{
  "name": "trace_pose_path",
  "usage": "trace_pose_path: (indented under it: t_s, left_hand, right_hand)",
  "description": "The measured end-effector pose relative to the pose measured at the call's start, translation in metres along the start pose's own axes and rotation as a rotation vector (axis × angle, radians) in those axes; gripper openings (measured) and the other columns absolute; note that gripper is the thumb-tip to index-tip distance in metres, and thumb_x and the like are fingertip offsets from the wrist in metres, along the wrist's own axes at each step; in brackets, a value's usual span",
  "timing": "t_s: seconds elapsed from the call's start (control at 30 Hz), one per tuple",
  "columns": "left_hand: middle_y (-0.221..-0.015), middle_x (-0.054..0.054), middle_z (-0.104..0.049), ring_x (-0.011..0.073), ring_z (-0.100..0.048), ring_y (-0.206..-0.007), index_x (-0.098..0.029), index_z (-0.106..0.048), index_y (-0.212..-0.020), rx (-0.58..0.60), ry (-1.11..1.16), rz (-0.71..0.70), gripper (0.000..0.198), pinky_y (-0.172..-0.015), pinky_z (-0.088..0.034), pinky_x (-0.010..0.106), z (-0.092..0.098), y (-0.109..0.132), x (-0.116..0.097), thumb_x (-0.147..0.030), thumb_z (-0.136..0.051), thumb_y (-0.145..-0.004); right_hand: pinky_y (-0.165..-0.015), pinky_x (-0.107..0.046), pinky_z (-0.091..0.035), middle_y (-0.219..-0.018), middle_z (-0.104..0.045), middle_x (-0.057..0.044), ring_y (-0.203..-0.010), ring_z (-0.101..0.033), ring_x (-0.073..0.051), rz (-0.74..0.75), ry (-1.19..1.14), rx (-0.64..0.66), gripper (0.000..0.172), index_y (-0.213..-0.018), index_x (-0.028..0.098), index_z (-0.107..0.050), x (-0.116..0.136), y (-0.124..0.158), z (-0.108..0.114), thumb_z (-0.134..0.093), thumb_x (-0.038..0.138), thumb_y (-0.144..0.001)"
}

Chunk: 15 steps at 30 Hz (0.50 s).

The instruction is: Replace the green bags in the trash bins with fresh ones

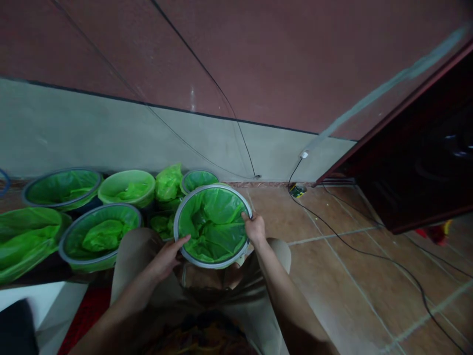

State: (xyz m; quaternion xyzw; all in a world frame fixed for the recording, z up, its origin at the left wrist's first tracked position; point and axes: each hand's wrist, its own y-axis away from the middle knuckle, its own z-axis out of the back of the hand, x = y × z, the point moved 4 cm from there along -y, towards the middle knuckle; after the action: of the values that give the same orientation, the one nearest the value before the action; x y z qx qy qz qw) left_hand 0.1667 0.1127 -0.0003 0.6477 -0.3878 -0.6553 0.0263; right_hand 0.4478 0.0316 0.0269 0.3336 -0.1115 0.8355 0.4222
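Between my knees is a round trash bin [212,224] with a grey rim and a thin green bag lining its inside. My left hand [168,256] grips the rim at the lower left, thumb over the edge. On the right side, my right hand [254,228] pinches the same rim, thumb inside and fingers outside. The green bag [221,207] lies loose and creased against the walls and bottom. The bin's lower body is mostly hidden under the rim and my hands.
Several lined bins stand at left, among them a grey-rimmed bin [99,236] and a pale green bin [126,187]. A bunched green bag [169,182] sits beside them. A black cable [343,241] crosses the tiles near a small tin [297,190]. A dark door [417,162] stands at right.
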Motion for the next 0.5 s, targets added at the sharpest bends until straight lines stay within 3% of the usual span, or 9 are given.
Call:
trace_pose_path:
  t_s: [0.17,0.27,0.33,0.4,0.5]
  left_hand:
    - [-0.075,0.008,-0.077,0.0257,-0.072,-0.075,-0.014,-0.069,-0.075,-0.105,0.193,-0.057,0.03,-0.071,-0.057,0.035,-0.013,0.003,0.013,-0.023,-0.075,-0.047]
    - [-0.068,0.006,-0.075,0.0252,-0.069,-0.07,-0.014,-0.069,-0.07,-0.137,0.216,-0.082,0.027,-0.07,-0.055,0.035,-0.011,-0.001,0.012,-0.022,-0.073,-0.044]
    - [-0.066,0.005,-0.074,0.0256,-0.069,-0.071,-0.015,-0.068,-0.068,-0.158,0.208,-0.093,0.025,-0.072,-0.055,0.036,-0.011,-0.002,0.013,-0.022,-0.071,-0.044]
    - [-0.066,0.005,-0.073,0.0259,-0.069,-0.074,-0.015,-0.067,-0.068,-0.175,0.189,-0.113,0.025,-0.076,-0.054,0.037,-0.012,-0.002,0.015,-0.022,-0.069,-0.044]
    - [-0.066,0.004,-0.072,0.0244,-0.067,-0.072,-0.015,-0.068,-0.071,-0.164,0.142,-0.151,0.027,-0.075,-0.052,0.036,-0.017,0.002,0.015,-0.024,-0.069,-0.046]
  right_hand:
    - [-0.076,-0.028,-0.05,-0.094,-0.074,-0.015,-0.09,-0.07,-0.025,0.055,0.054,-0.045,0.035,-0.108,0.011,-0.072,0.02,0.014,0.014,-0.055,0.039,-0.093]
    - [-0.093,-0.038,-0.049,-0.121,-0.067,-0.019,-0.113,-0.062,-0.03,0.241,0.073,-0.243,0.054,-0.132,0.01,-0.059,0.048,0.033,0.041,-0.066,0.037,-0.085]
    - [-0.098,-0.04,-0.047,-0.129,-0.063,-0.017,-0.116,-0.059,-0.028,0.396,-0.007,-0.245,0.053,-0.136,0.015,-0.056,0.065,0.049,0.045,-0.063,0.034,-0.087]
    - [-0.089,-0.034,-0.052,-0.115,-0.069,-0.01,-0.099,-0.065,-0.021,0.462,-0.145,0.046,0.036,-0.126,0.02,-0.063,0.077,0.063,0.023,-0.052,0.03,-0.093]
    - [-0.066,-0.024,-0.052,-0.089,-0.072,-0.002,-0.072,-0.065,-0.014,0.273,-0.272,0.655,0.032,-0.121,0.022,-0.066,0.077,0.082,-0.041,-0.048,0.029,-0.096]
